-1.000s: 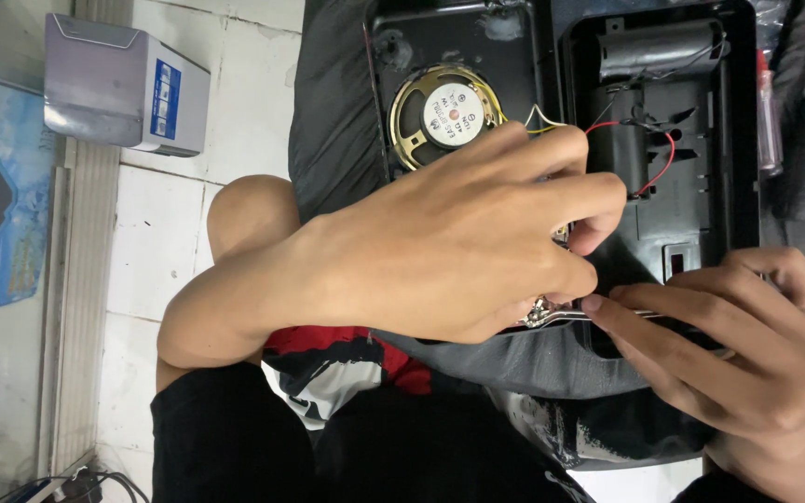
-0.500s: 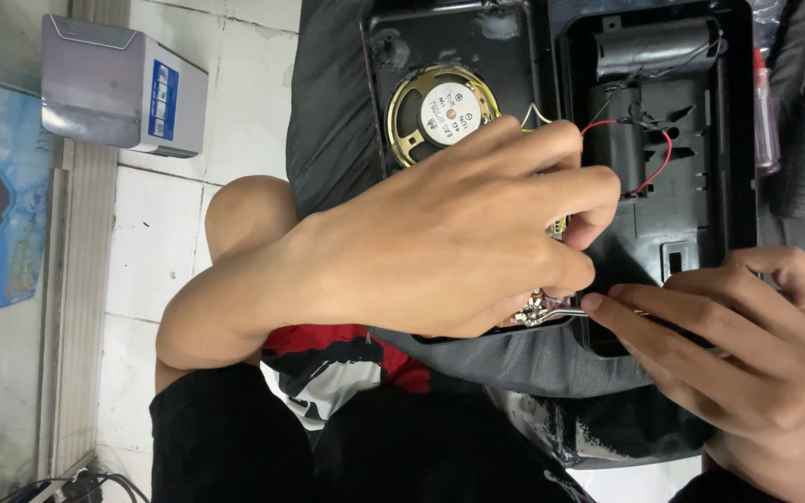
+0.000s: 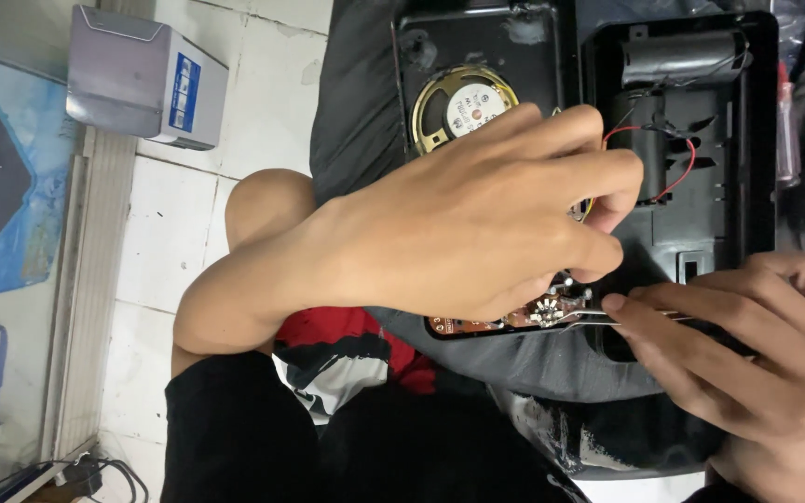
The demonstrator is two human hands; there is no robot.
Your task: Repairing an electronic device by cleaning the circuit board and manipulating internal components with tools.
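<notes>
I'm looking down at an opened black plastic device shell [image 3: 682, 233] lying across my lap on dark grey cloth [image 3: 533, 363]. My left hand [image 3: 477, 224] is draped over it, its grip curled shut on the small brown circuit board [image 3: 505, 321] at the shell's lower edge. My right hand [image 3: 757, 354] has its grip pinched on thin silver metal tweezers [image 3: 598, 319], tips touching the board's solder side.

I judge that board light, stiff and fragile: hold it by the edges, off the joints. The thin red wire [image 3: 673, 163] running to it looks easy to tear. The round brass-rimmed speaker [image 3: 463, 107] sits fixed in the shell, just above my left hand.

Below is white tiled floor [image 3: 188, 214], a grey-and-blue box [image 3: 142, 79] well apart, and cables [image 3: 95, 470] in the corner.
</notes>
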